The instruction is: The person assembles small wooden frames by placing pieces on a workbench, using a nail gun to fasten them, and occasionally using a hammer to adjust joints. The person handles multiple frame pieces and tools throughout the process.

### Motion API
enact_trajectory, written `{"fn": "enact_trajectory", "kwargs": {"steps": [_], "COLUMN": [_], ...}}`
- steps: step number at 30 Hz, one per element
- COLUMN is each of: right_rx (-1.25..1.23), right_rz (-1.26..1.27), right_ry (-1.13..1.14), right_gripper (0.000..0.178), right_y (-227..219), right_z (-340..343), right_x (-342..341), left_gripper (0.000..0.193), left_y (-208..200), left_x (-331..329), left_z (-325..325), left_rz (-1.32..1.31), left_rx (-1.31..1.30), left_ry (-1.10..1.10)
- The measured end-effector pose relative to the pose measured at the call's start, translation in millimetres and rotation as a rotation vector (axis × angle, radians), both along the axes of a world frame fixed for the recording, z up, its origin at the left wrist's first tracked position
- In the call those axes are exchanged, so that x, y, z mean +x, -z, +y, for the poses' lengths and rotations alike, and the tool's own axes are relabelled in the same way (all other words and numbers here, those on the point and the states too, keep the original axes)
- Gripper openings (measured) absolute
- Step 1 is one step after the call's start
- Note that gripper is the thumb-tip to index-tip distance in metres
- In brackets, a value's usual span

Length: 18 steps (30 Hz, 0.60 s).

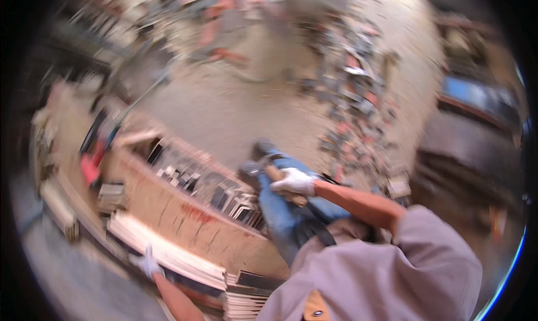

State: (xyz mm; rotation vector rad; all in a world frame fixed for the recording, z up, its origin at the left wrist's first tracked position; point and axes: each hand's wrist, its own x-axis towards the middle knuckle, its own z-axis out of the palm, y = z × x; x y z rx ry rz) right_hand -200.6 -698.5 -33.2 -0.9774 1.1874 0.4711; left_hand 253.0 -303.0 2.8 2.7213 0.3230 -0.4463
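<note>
Low at the left, my left hand [147, 263] in a white glove rests by the outer edge of a long stack of pale strips [168, 251]. Its fingers are apart and I see nothing in it. My right hand [296, 182], also gloved in white, is in front of my legs, closed around a brown, wooden-looking stick [274, 173]. The stick shows on both sides of the glove; blur hides what its ends are like. Another stack of thin strips [244, 305] lies to the right of my left forearm.
A wooden bench top [168, 200] runs along my left, beside a tray [193, 153] of small cut pieces. A red tool [92, 167] lies at its far end. Scraps [358, 108] litter the floor ahead. Dark shelving with a blue item [465, 89] stands at the right.
</note>
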Motion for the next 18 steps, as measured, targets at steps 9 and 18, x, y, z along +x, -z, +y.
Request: {"fn": "enact_trajectory", "kwargs": {"steps": [9,18], "right_rx": [0.003,-0.271], "right_rz": [-0.138,-0.729], "right_ry": [-0.144,-0.537], "right_gripper": [0.03,0.026], "right_y": [4.7,-5.1], "right_z": [8.5,51.6], "right_x": [73.0,334.9], "left_gripper": [0.121,0.113], "left_y": [9.7,20.3], "left_x": [-8.2,-14.7], "left_z": [23.0,20.0], "left_rz": [-0.074,-0.158], "left_rx": [0.492,0.522], "left_ry": [0.023,0.074]}}
